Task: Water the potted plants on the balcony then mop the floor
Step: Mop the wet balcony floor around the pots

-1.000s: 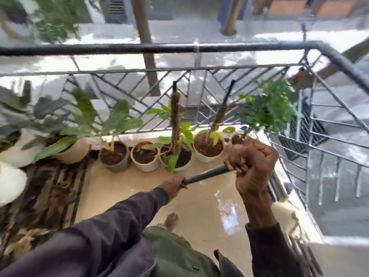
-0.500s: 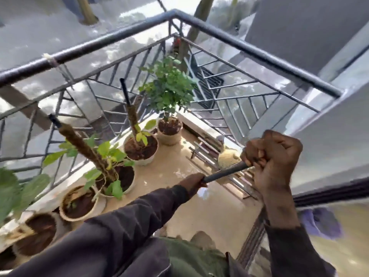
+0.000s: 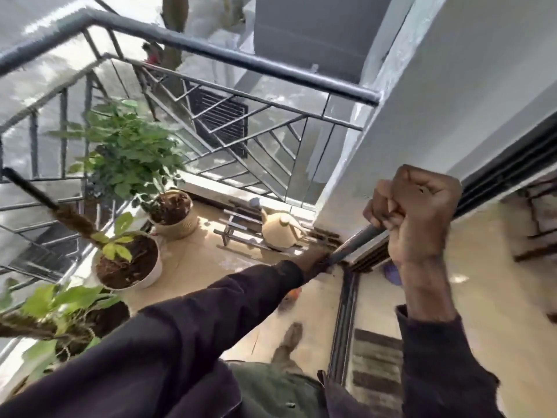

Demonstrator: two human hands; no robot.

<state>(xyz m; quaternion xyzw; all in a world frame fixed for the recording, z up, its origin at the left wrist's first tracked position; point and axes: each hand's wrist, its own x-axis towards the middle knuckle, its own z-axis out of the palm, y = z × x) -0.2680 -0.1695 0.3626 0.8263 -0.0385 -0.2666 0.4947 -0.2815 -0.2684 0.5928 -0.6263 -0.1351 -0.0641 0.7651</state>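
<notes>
I gripped the dark mop handle [image 3: 358, 242] with both hands: right hand [image 3: 413, 215] fisted at centre right, left hand [image 3: 312, 260] lower. Potted plants [image 3: 126, 267] lined the left railing [image 3: 241, 62], with the watering can [image 3: 278, 235] mid-frame.

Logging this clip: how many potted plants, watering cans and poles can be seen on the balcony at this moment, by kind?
Potted plants: 3
Watering can: 1
Pole, gripped by left hand and right hand: 1
Total: 5
</notes>
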